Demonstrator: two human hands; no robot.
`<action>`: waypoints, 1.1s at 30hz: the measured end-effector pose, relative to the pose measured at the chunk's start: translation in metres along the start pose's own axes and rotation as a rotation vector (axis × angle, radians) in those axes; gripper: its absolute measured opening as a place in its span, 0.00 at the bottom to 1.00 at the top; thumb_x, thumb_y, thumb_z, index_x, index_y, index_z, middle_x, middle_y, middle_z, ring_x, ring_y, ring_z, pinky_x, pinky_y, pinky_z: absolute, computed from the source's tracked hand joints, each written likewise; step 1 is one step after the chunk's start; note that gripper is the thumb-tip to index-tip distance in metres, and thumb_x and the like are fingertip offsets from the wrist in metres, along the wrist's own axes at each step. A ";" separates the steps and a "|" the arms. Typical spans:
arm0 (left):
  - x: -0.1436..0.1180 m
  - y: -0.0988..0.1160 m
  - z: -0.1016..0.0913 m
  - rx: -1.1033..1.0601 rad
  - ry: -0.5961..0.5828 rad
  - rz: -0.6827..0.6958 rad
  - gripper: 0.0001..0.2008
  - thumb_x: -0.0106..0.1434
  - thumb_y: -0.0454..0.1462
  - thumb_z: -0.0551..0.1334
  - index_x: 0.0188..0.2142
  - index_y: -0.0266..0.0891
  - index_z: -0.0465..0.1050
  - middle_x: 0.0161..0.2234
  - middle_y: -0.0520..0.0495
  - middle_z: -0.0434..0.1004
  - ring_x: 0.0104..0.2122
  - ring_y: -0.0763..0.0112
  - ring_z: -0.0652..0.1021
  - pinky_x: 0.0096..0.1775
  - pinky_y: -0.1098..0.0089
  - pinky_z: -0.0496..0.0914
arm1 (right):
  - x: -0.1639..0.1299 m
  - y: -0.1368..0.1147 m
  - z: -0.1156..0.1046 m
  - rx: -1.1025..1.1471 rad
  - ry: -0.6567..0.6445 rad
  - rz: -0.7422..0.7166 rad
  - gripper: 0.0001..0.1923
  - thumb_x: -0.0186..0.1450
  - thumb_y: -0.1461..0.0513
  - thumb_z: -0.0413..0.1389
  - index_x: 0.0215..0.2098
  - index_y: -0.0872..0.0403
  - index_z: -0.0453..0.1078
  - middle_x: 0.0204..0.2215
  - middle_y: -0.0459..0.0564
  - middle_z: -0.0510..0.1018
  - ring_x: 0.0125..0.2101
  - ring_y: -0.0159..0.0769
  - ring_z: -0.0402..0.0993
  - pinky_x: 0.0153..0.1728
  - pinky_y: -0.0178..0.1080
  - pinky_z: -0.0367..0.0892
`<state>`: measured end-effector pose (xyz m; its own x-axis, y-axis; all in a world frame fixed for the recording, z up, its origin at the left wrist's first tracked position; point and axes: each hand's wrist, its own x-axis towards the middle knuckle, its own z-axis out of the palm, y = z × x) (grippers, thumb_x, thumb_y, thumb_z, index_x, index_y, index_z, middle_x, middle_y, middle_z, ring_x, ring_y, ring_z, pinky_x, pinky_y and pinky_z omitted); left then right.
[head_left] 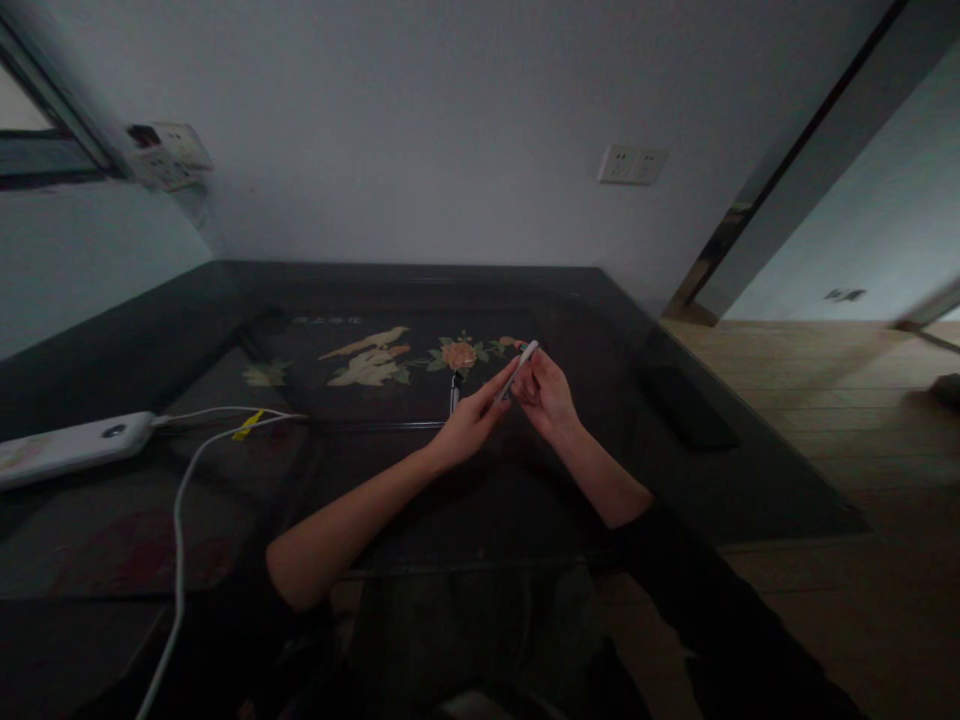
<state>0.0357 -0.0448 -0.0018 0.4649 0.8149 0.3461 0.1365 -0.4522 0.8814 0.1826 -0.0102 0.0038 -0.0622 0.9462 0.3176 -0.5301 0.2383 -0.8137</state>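
Note:
Above the dark table, both hands meet at a slim white-grey object (519, 372), tilted with its far end up to the right. Its kind is too small and dim to make out. My left hand (472, 420) holds its lower left side, fingers extended along it. On the other side, my right hand (549, 396) has its fingers curled in against the object near its upper end. Just left of my left hand, a thin white stick-like thing with a dark tip (454, 392) shows on the table, partly hidden by that hand.
A glossy dark table (420, 520) with a bird-and-flower picture lies before me. On the left are a white power strip (82, 448) and a white cable (180, 530) with a yellow tag. A flat black object (688, 408) lies right. Behind stands a wall with a socket (631, 165).

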 end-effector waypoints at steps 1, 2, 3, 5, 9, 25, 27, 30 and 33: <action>0.000 0.000 0.000 -0.009 -0.004 -0.010 0.31 0.68 0.36 0.53 0.69 0.43 0.48 0.27 0.52 0.70 0.23 0.76 0.62 0.28 0.74 0.62 | 0.000 0.000 0.000 -0.001 -0.002 -0.002 0.19 0.58 0.46 0.63 0.36 0.50 0.71 0.11 0.33 0.55 0.12 0.24 0.44 0.16 0.37 0.41; 0.000 0.000 -0.001 -0.016 -0.005 -0.018 0.31 0.69 0.36 0.53 0.69 0.43 0.48 0.26 0.54 0.67 0.22 0.76 0.61 0.27 0.74 0.60 | 0.000 -0.001 0.000 0.000 -0.007 -0.004 0.18 0.58 0.46 0.62 0.37 0.50 0.70 0.11 0.33 0.56 0.12 0.24 0.44 0.16 0.37 0.41; 0.000 0.001 -0.002 -0.018 -0.003 -0.024 0.31 0.69 0.36 0.53 0.69 0.44 0.47 0.24 0.55 0.65 0.22 0.77 0.59 0.27 0.75 0.59 | -0.001 -0.001 0.001 0.002 -0.015 -0.006 0.18 0.59 0.46 0.62 0.37 0.50 0.70 0.11 0.33 0.56 0.12 0.24 0.44 0.16 0.37 0.41; 0.001 0.001 -0.003 -0.013 0.006 -0.033 0.30 0.69 0.36 0.53 0.69 0.44 0.47 0.23 0.56 0.63 0.21 0.77 0.58 0.26 0.74 0.57 | -0.002 -0.002 0.002 0.005 -0.029 -0.010 0.18 0.59 0.46 0.62 0.36 0.50 0.69 0.11 0.33 0.56 0.12 0.24 0.44 0.16 0.37 0.41; 0.002 -0.002 -0.006 0.031 0.046 -0.047 0.30 0.69 0.37 0.53 0.69 0.41 0.48 0.21 0.57 0.59 0.21 0.76 0.56 0.26 0.73 0.56 | -0.003 -0.005 0.005 0.013 -0.049 -0.002 0.19 0.59 0.46 0.62 0.30 0.50 0.65 0.11 0.34 0.57 0.12 0.24 0.45 0.16 0.37 0.40; -0.001 0.003 -0.002 0.064 0.006 -0.020 0.30 0.69 0.37 0.52 0.69 0.41 0.48 0.27 0.50 0.72 0.22 0.74 0.62 0.27 0.73 0.63 | -0.003 -0.005 0.006 -0.042 0.032 0.015 0.20 0.56 0.45 0.63 0.35 0.50 0.67 0.11 0.33 0.55 0.13 0.26 0.43 0.17 0.38 0.40; -0.001 0.003 -0.001 0.044 -0.010 -0.018 0.31 0.69 0.37 0.52 0.69 0.42 0.47 0.27 0.51 0.71 0.22 0.74 0.63 0.27 0.73 0.63 | -0.002 -0.004 0.005 -0.025 0.036 0.009 0.20 0.56 0.45 0.63 0.36 0.49 0.68 0.11 0.33 0.55 0.13 0.25 0.43 0.17 0.38 0.40; -0.001 0.004 -0.002 0.015 -0.017 -0.029 0.31 0.69 0.36 0.52 0.69 0.42 0.47 0.25 0.53 0.67 0.21 0.75 0.62 0.26 0.74 0.62 | -0.002 -0.004 0.005 -0.010 0.024 0.003 0.20 0.56 0.46 0.63 0.36 0.49 0.68 0.10 0.33 0.56 0.12 0.25 0.43 0.16 0.37 0.41; 0.000 0.007 -0.003 -0.003 0.001 -0.051 0.30 0.68 0.36 0.53 0.69 0.41 0.48 0.24 0.54 0.67 0.21 0.76 0.60 0.25 0.74 0.59 | -0.003 -0.006 0.006 -0.025 0.017 0.015 0.20 0.56 0.45 0.63 0.35 0.49 0.68 0.10 0.33 0.56 0.12 0.25 0.43 0.16 0.37 0.42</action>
<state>0.0346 -0.0465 0.0051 0.4567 0.8373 0.3006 0.1578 -0.4088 0.8989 0.1810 -0.0155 0.0109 -0.0556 0.9531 0.2976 -0.5079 0.2296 -0.8302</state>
